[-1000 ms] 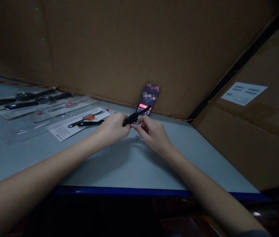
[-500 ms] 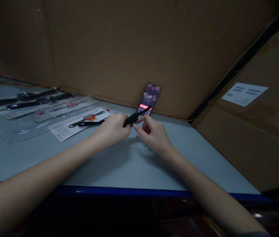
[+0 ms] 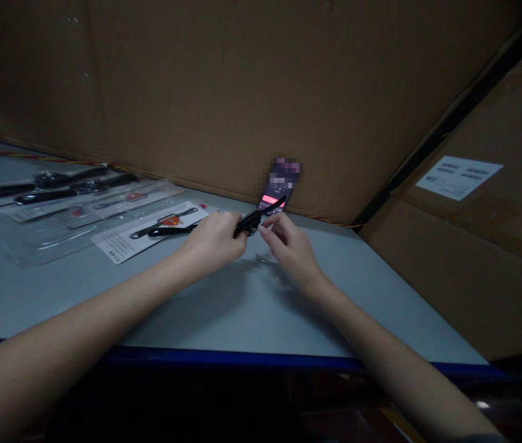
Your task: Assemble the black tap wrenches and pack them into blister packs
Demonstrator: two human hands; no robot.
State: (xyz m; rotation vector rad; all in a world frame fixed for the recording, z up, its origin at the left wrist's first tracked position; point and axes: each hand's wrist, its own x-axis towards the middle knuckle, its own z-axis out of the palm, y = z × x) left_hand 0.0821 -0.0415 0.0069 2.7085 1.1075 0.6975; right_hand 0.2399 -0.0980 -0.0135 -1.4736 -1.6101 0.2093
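My left hand is closed around a black long-handled tool. One end of the tool sticks out past the left side of the fist and the other points up to the right. My right hand is at the tool's middle, thumb and forefinger pinched close to a small shiny part; what the fingertips hold is too small to make out. Below the hands, a small shiny metal piece lies on the table. A white printed card with a picture of a black tool lies left of my left hand.
A phone with a lit screen leans on the cardboard wall at the back. Clear plastic packs and packaged black tools lie on the left of the table. A labelled cardboard box stands at right.
My right hand's fingertips have drawn slightly right along the tool, and the thumb has shifted upward. The left hand keeps its hold, almost unmoved.
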